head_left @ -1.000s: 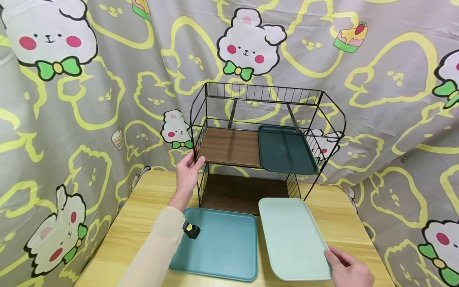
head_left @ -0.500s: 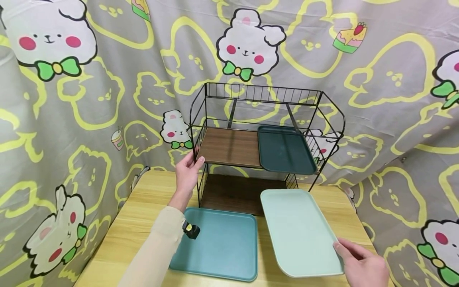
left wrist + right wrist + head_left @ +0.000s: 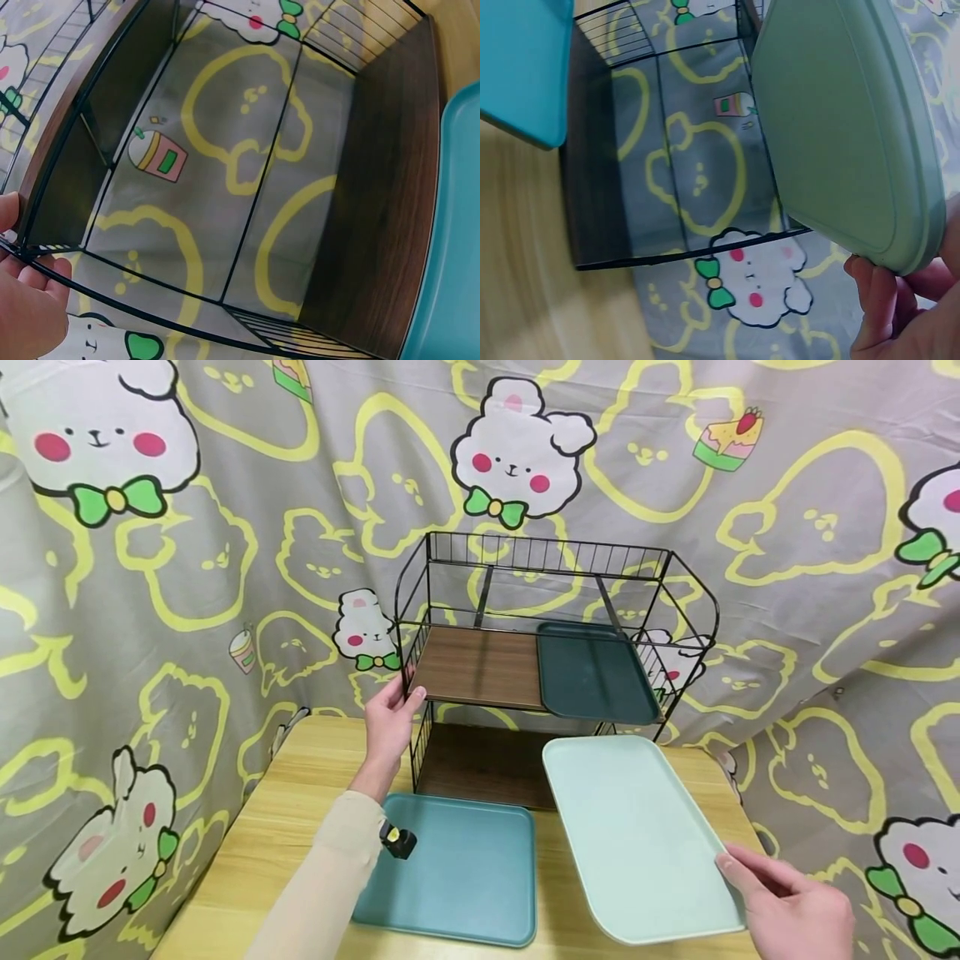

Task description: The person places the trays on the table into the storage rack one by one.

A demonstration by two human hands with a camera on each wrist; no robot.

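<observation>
My right hand (image 3: 798, 906) pinches a pale green tray (image 3: 641, 835) by its right edge, thumb on top. Seen in the right wrist view, the fingers lie under the rim and the tray's underside (image 3: 832, 127) faces the camera. The tray is lifted off the table, its far end in front of the rack's lower right part. My left hand (image 3: 388, 727) grips the left front post of a black wire rack (image 3: 480, 668) at its wooden upper shelf. A dark green tray (image 3: 596, 672) lies on the right half of that shelf.
A teal tray (image 3: 457, 877) lies on the wooden table (image 3: 300, 810) before the rack, partly under my left forearm. The lower shelf (image 3: 480, 764) is dark brown. A patterned curtain (image 3: 645, 452) hangs close behind and on both sides.
The pale green tray has risen and moved right and away from me in my right hand, its far end now higher against the rack. My left hand stays on the post.
</observation>
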